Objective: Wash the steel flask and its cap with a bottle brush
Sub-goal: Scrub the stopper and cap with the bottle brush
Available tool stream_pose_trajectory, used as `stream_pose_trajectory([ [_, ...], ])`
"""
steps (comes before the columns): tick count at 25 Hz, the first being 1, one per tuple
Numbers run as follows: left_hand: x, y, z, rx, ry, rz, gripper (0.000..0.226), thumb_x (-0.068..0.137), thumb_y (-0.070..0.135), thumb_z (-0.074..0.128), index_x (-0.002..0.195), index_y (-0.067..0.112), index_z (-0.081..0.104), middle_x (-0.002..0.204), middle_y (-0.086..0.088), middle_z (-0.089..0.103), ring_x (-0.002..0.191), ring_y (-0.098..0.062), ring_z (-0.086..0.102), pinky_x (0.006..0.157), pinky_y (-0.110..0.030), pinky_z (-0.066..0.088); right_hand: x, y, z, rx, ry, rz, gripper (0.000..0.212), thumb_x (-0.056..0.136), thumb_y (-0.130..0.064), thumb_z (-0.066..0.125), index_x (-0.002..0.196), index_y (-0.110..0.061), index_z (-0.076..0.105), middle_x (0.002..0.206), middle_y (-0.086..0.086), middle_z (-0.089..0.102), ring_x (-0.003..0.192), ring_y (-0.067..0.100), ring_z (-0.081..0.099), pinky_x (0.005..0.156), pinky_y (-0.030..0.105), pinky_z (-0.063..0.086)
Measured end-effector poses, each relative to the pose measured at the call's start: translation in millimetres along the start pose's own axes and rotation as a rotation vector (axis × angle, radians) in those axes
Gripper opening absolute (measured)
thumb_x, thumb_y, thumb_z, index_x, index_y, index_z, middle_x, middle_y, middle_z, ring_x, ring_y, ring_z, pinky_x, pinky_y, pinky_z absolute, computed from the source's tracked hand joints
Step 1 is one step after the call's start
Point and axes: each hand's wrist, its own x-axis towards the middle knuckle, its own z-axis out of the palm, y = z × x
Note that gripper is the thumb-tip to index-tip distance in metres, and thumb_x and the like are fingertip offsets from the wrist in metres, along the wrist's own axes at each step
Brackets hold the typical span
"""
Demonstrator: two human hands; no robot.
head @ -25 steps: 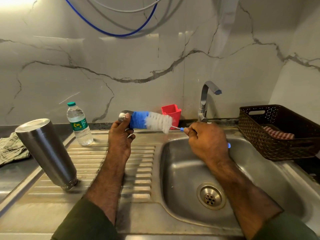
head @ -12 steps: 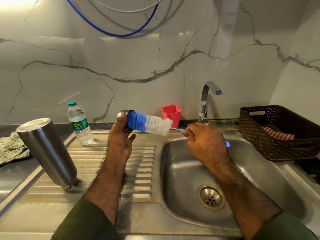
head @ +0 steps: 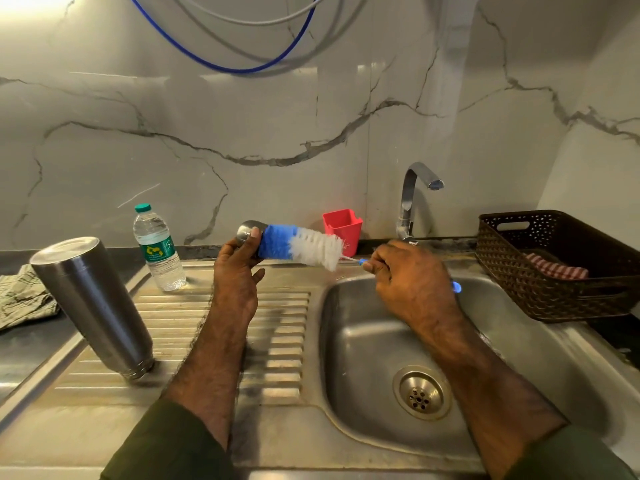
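Observation:
The steel flask (head: 93, 306) stands mouth down on the ribbed drainboard (head: 221, 327) at the left, tilted a little. My left hand (head: 235, 271) holds the small steel cap (head: 248, 230) up above the drainboard's far edge. A bottle brush (head: 301, 245) with blue and white bristles has its blue tip pushed against the cap. My right hand (head: 412, 282) grips the brush's blue handle over the sink's far left rim.
The sink basin (head: 381, 341) with its drain lies at the lower right, under a steel tap (head: 415, 199). A plastic water bottle (head: 157, 247) and a red cup (head: 343, 226) stand by the wall. A dark basket (head: 554, 271) sits right; a cloth (head: 20, 299) lies left.
The brush and cap have shifted slightly left and up, and the brush has tilted so its handle end sits lower. The flask has not moved.

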Motion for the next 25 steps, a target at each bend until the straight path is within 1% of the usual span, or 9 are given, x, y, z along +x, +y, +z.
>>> stream_pose_trajectory([
  [3,-1.9,2.8,-1.6,-0.054,-0.114,-0.045,0.036,0.094,0.045,0.073,0.119,0.021,0.072,0.110,0.002,0.076,0.100,-0.016,0.070,0.096,-0.044,0.045,1.3,4.3,1.6,0.075,-0.169,0.122,0.028,0.105,-0.038,0.054,0.094,-0.019,0.071,0.082,-0.001,0.067,0.077,0.019,0.062,0.075,0.039,0.055],
  [6,0.0,3.4,-4.0,-0.214,-0.188,-0.107,0.029,0.101,0.043,0.066,0.113,0.019,0.078,0.121,-0.005,0.075,0.112,-0.021,0.071,0.104,-0.047,0.048,-3.9,5.3,4.8,0.619,-0.481,0.335,0.034,0.106,-0.037,0.054,0.088,-0.018,0.075,0.069,-0.001,0.063,0.060,0.013,0.055,0.060,0.031,0.045],
  [7,0.8,2.8,-3.5,-0.231,-0.169,-0.116,0.031,0.099,0.044,0.068,0.113,0.018,0.078,0.123,-0.006,0.074,0.115,-0.022,0.070,0.104,-0.047,0.049,-6.0,3.3,5.7,0.635,-0.449,0.305,0.027,0.104,-0.038,0.059,0.090,-0.019,0.073,0.071,-0.003,0.064,0.062,0.012,0.056,0.060,0.031,0.047],
  [10,2.3,0.1,-2.7,-0.179,-0.052,-0.082,0.037,0.089,0.046,0.077,0.114,0.019,0.071,0.111,-0.002,0.076,0.100,-0.018,0.072,0.089,-0.039,0.050,-7.8,-1.7,11.7,0.293,-0.088,0.061,0.024,0.088,-0.044,0.078,0.089,-0.025,0.065,0.085,-0.010,0.061,0.079,0.012,0.057,0.071,0.032,0.053],
  [12,1.8,-1.2,-2.9,-0.125,-0.032,-0.046,0.031,0.092,0.040,0.077,0.114,0.019,0.069,0.103,0.001,0.078,0.093,-0.016,0.073,0.085,-0.038,0.050,-7.4,-4.9,8.9,0.155,0.025,-0.025,0.021,0.092,-0.042,0.073,0.092,-0.022,0.066,0.091,-0.006,0.060,0.082,0.016,0.056,0.076,0.036,0.053],
  [16,0.3,1.4,-1.2,-0.049,-0.084,0.012,0.050,0.085,0.040,0.085,0.123,0.016,0.063,0.108,-0.001,0.078,0.096,-0.018,0.075,0.083,-0.039,0.052,-2.9,-3.3,8.0,0.090,-0.073,0.074,0.025,0.105,-0.041,0.054,0.089,-0.025,0.067,0.084,-0.005,0.066,0.078,0.015,0.060,0.077,0.037,0.055],
  [20,4.2,2.6,1.0,-0.055,-0.140,0.042,0.045,0.086,0.034,0.080,0.123,0.016,0.061,0.109,-0.002,0.075,0.097,-0.019,0.071,0.077,-0.035,0.054,-2.0,2.1,7.2,0.304,-0.137,0.197,0.029,0.106,-0.042,0.053,0.079,-0.031,0.055,0.075,-0.010,0.057,0.074,0.013,0.058,0.067,0.030,0.044],
  [23,4.0,2.3,1.4,-0.098,-0.080,0.043,0.037,0.094,0.031,0.078,0.123,0.013,0.063,0.103,-0.001,0.077,0.092,-0.018,0.074,0.076,-0.033,0.057,-3.5,0.7,-0.3,0.222,-0.038,0.060,0.026,0.095,-0.054,0.066,0.097,-0.030,0.058,0.089,-0.012,0.058,0.082,0.009,0.057,0.069,0.026,0.048],
  [25,1.5,0.2,1.5,-0.093,-0.033,0.000,0.034,0.094,0.032,0.077,0.120,0.014,0.065,0.097,0.000,0.078,0.088,-0.017,0.074,0.078,-0.034,0.055,-3.8,-4.4,-0.6,0.050,-0.050,-0.013,0.027,0.094,-0.049,0.068,0.103,-0.025,0.060,0.098,-0.007,0.058,0.086,0.013,0.058,0.076,0.031,0.054],
])
